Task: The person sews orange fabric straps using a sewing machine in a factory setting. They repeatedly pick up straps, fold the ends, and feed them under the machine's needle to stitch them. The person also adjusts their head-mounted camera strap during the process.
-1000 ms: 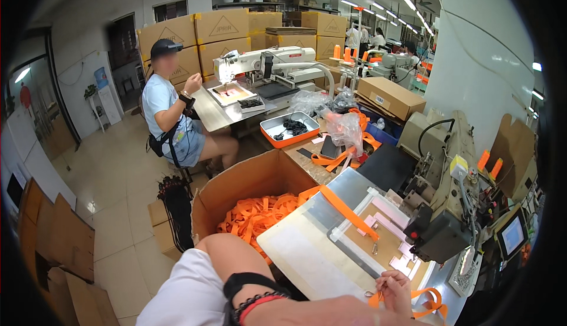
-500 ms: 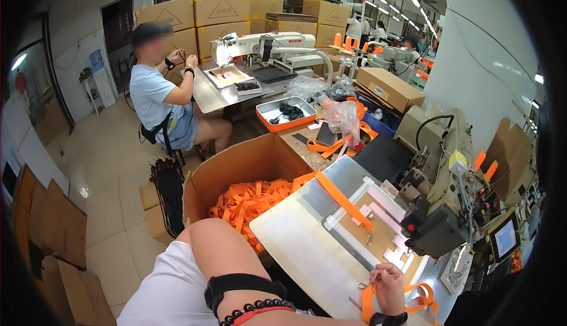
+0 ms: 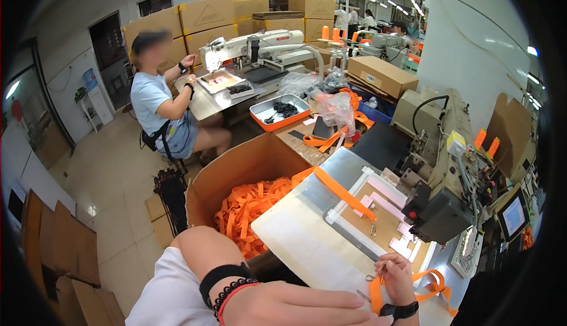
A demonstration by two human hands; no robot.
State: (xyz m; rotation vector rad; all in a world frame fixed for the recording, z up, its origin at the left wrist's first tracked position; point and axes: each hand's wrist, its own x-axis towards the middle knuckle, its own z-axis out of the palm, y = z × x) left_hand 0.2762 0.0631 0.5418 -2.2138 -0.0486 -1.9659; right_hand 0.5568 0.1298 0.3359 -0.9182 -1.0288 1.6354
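Apparently, as I watched remotely through the head view, the orange strap (image 3: 375,296) lay near the right end of the pale worktop (image 3: 313,231), looping beside my right hand (image 3: 394,271), whose grip looked pinched on it next to a small metal clip (image 3: 370,277); my left hand (image 3: 289,306) reached across with fingers straight, and I could not tell whether its grip held anything. I judged the webbing light, limp and hardly fragile, apt to fold if pushed, so the surest hold seemed a pinch across its flat width, close to the stiff clip.
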